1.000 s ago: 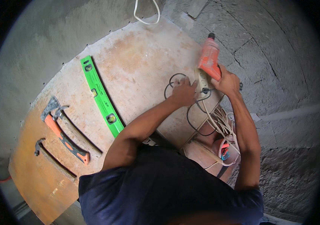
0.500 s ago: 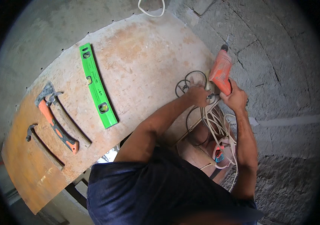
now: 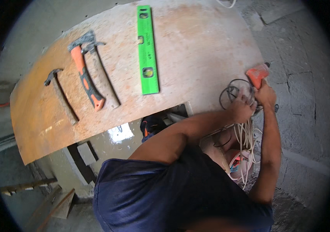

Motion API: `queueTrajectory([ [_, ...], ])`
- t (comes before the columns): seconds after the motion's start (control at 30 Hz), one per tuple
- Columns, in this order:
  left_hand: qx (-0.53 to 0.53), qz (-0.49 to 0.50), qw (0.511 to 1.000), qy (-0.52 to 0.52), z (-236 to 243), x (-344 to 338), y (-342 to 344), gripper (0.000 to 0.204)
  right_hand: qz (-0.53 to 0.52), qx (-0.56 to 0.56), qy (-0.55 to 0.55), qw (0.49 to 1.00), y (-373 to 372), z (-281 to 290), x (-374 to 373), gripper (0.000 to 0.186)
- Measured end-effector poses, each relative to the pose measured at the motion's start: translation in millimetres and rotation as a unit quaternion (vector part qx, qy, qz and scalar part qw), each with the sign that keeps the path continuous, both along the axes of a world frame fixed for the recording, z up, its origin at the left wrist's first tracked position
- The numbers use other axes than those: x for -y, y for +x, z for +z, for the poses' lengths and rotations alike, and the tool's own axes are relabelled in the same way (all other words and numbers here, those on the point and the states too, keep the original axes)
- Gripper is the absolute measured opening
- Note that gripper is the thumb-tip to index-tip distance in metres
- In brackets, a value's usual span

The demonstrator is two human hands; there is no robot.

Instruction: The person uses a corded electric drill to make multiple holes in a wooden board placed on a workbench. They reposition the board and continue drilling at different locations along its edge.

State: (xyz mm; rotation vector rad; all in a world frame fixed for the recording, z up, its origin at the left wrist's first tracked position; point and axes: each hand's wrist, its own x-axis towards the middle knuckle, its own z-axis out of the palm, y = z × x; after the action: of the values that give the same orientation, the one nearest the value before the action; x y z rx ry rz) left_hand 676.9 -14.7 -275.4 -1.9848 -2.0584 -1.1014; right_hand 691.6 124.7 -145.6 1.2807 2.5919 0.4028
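My right hand [image 3: 265, 94] is wrapped around the handle of an orange power drill [image 3: 257, 75], whose dark chuck points up and to the right at the board's right edge. Just left of it, my left hand [image 3: 243, 107] has its fingers curled in at the drill's black power cord [image 3: 226, 92], which loops over the board. The fingertips look dusty and slightly blurred. Below both hands hangs a bundle of white cable [image 3: 244, 135], dropping toward a pinkish bucket [image 3: 234, 174] with small coloured items inside.
A green spirit level [image 3: 148, 54] lies on the stained wooden board [image 3: 188, 50]. Left of it lie an orange-and-black hatchet [image 3: 85, 77], a wooden-handled hammer [image 3: 105, 77] and a smaller claw hammer [image 3: 62, 96]. Rough grey wall [image 3: 304, 96] bounds the right side.
The view has shifted left, so the board and tools appear farther right and higher. The drill has turned, its chuck now pointing more to the right. Both hands stay close together at the cord.
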Motion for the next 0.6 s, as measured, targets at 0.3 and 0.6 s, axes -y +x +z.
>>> queueTrajectory([
  [0.3,0.086,0.018,0.992,0.094,-8,102,-98,0.040,-0.043,0.025,-0.038,0.998,-21,-3,15,0.054],
  [0.6,-0.019,-0.053,0.983,-0.174,-6,200,-189,0.076,-0.078,-0.015,-0.045,0.996,-27,-15,18,0.054],
])
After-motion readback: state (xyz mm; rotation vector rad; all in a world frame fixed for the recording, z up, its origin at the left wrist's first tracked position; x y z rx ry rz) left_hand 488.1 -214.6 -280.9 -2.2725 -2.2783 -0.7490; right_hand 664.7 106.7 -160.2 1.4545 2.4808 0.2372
